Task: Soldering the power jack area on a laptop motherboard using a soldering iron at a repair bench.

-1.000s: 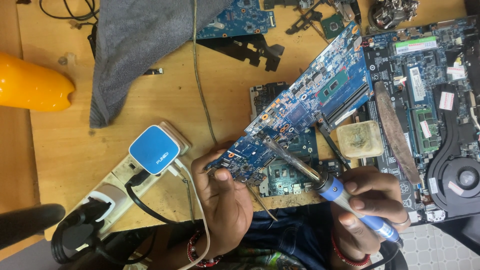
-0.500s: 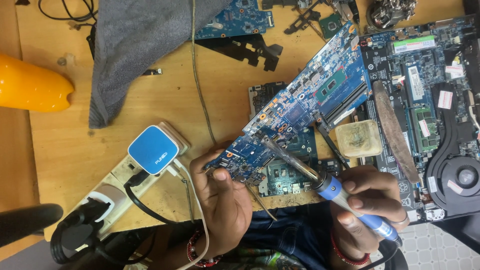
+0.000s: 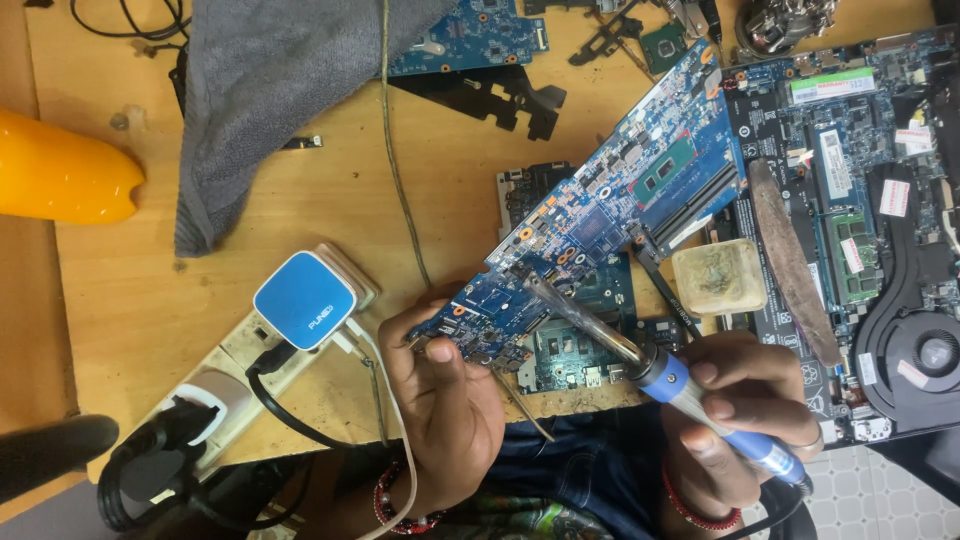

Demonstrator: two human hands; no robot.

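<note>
The blue laptop motherboard (image 3: 600,225) lies tilted across the middle of the wooden table (image 3: 300,260), its long axis running from seven o'clock up to one o'clock. Its lower end is pinched in the left hand (image 3: 440,400), thumb on top and fingers curled under the edge, a closed grip. The right hand (image 3: 740,410), at five o'clock, is wrapped shut around the blue handle of a soldering iron (image 3: 640,355), whose metal tip rests on the board just above the left thumb.

Against the pictures a second and half a second ago, little has changed: the board, both hands and the iron sit in nearly the same place, and the tip has stayed on the same patch of the board. That reads as steady heating at one spot.

Under the held board lies a second green-blue circuit board (image 3: 575,350). At three o'clock sits an opened laptop base (image 3: 880,230) with its fan and memory sticks showing, and between it and the motherboard stands a small square tub of flux (image 3: 718,278). At eight o'clock a power strip (image 3: 250,370) carries a blue-and-white adapter (image 3: 303,300), its cable running close by the left wrist. A grey cloth (image 3: 280,90) hangs at eleven o'clock, and an orange object (image 3: 60,170) lies at nine o'clock.
</note>
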